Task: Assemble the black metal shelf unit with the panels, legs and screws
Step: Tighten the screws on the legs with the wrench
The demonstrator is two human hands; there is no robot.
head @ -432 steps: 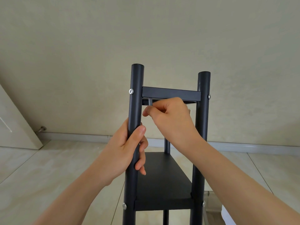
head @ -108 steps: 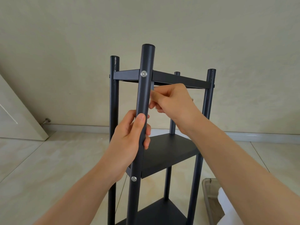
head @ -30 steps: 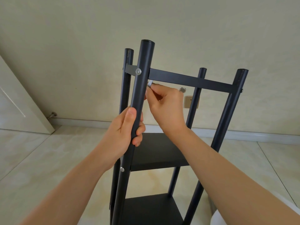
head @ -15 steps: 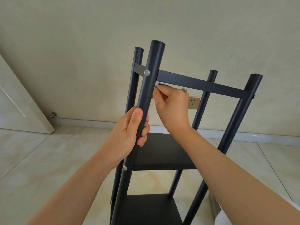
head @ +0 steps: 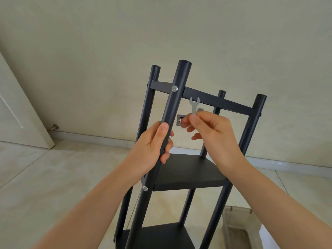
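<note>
Left hand grips shelf leg; right hand pinches wrench beside it.

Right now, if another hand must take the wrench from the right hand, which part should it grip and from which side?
Grip the wrench by its bare shank just under the forked head, coming from above. It stands upright, fork up, and the right hand pinches only its lower end, so only the upper half is bare. Pinch its flat faces. The top panel is close behind, so room is probably tight.
</note>
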